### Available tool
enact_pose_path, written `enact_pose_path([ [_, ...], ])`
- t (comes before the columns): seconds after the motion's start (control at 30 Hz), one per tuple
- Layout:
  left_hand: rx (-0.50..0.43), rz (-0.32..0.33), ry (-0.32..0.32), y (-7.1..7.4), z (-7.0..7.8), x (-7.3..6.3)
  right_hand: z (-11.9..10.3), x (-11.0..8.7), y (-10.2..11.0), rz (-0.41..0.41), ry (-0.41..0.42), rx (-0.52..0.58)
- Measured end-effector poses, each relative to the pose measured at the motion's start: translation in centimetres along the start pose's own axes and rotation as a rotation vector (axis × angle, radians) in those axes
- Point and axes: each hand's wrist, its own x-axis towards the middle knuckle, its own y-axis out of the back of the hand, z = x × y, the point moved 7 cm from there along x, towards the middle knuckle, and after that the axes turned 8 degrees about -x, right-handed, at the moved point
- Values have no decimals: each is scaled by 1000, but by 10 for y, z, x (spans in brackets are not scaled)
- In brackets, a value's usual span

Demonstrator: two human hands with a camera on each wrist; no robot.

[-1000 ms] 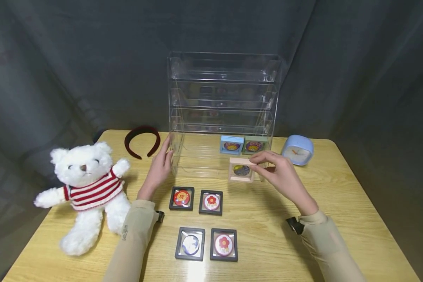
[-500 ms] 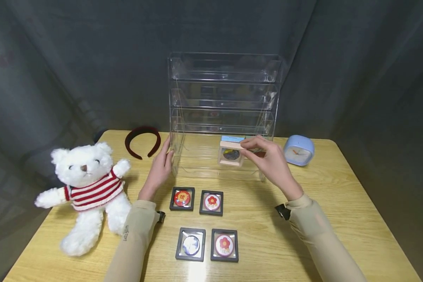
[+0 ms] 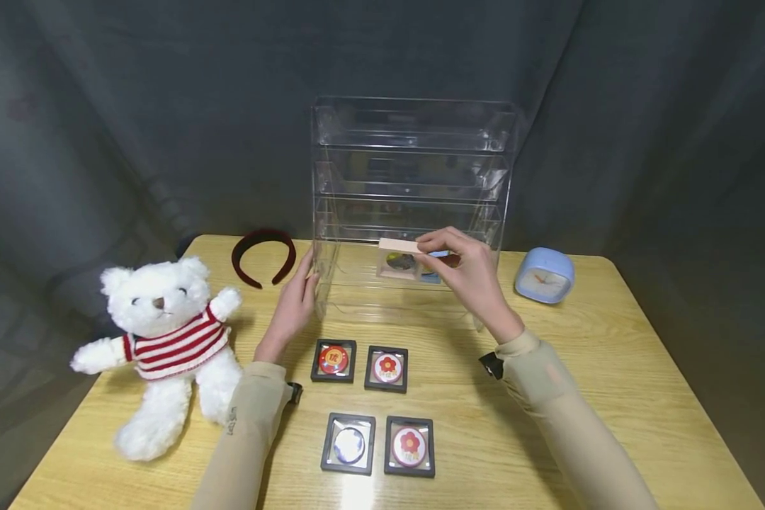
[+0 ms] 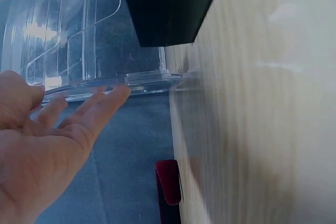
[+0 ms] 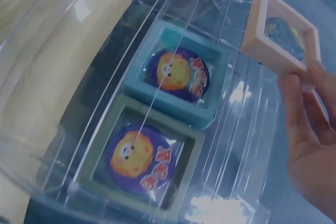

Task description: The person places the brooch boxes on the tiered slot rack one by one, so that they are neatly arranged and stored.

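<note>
My right hand point(image 3: 468, 276) pinches one side of a pale pink square display frame point(image 5: 283, 38) between thumb and fingers. A round dark-and-yellow piece sits inside this frame. It is held upright at a lower tier of a clear acrylic display rack point(image 3: 408, 195). On that tier stand a blue frame point(image 5: 178, 74) and a green frame point(image 5: 139, 156), side by side, each with a purple round badge. The right hand mostly hides them in the head view. My left hand point(image 3: 293, 304) rests against the rack's left side, its fingers point(image 4: 107, 108) extended along the clear edge.
Several black frames with round badges point(image 3: 333, 360) lie on the wooden table point(image 3: 548, 425) before the rack. A white teddy bear point(image 3: 175, 347) and a dark red headband point(image 3: 263, 256) are at left. A blue clock point(image 3: 545, 275) stands at right.
My right hand has carried the pink frame left and toward the rack, from right of the blue frame to its left side. The left hand stays at the rack's side.
</note>
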Motion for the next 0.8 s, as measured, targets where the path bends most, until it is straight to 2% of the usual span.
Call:
enact_pose_path([
  [0.2, -26, -15, 33, 0, -1, 0, -3, 11, -10, -6, -6, 30],
  [0.3, -24, -12, 27, -1, -1, 0, -3, 16, -16, -9, -10, 44],
  [0.6, -27, -17, 35, -1, -2, -1, 1, 27, -31, -36, -41, -5],
  [0.8, -32, -14, 35, 0, -2, 0, 2, 31, -39, -51, -22, -22],
])
